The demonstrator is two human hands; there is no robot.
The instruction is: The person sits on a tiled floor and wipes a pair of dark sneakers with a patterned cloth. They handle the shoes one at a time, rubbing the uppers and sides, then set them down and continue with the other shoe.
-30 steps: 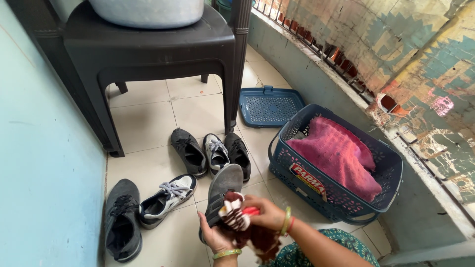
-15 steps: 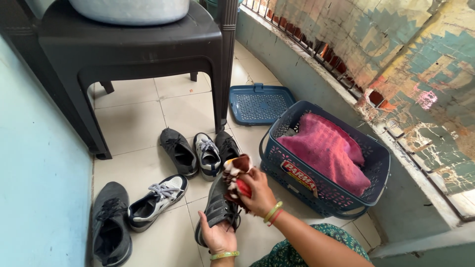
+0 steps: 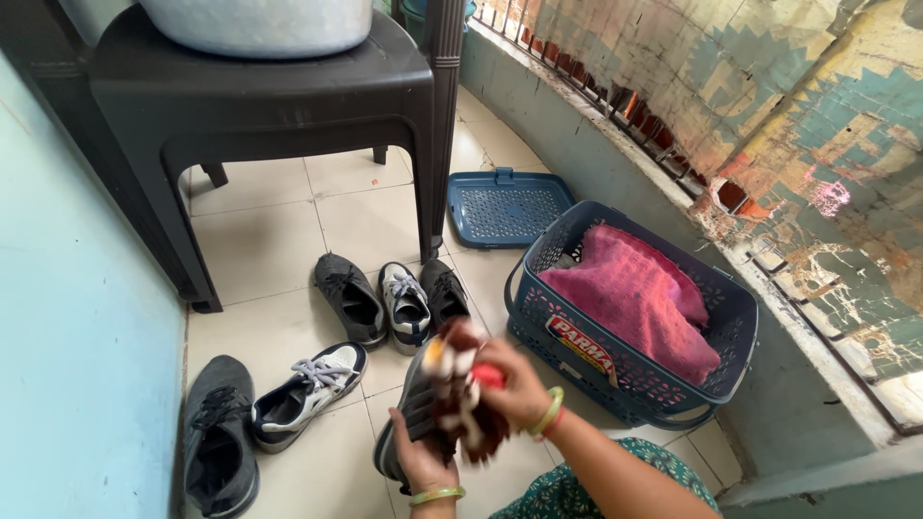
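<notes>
A grey shoe (image 3: 411, 413) is held low over the tiled floor (image 3: 269, 240), just in front of the person's lap, its toe pointing away from them. The left hand (image 3: 423, 463) cups the heel end from below, its grip closed around the shoe, a green bangle on the wrist. The right hand (image 3: 514, 389) is on top, its grip bunched tight on a brown and white rag (image 3: 460, 404) that is pressed against the shoe's upper; the rag is blurred, so its folds are hard to make out. A green and a red bangle sit on the right wrist.

Just left of the held shoe lies a white and black sneaker (image 3: 308, 392) with pale laces, and beside that, near the blue wall (image 3: 87, 365), a dark shoe (image 3: 219, 444). Beyond the hands three more shoes sit side by side on the tiles: a dark one (image 3: 349, 298), a grey and white one (image 3: 405, 306) and another dark one (image 3: 446, 293), touching or nearly so.

To the right stands a blue plastic basket (image 3: 615, 380) with perforated sides, holding a pink towel (image 3: 630, 300). Its flat blue lid (image 3: 508, 208) lies on the floor behind it. Farther back a dark plastic chair (image 3: 269, 96) carries a pale tub (image 3: 258, 24) on its seat. A low wall (image 3: 615, 183) runs along the right side, close to the basket.
</notes>
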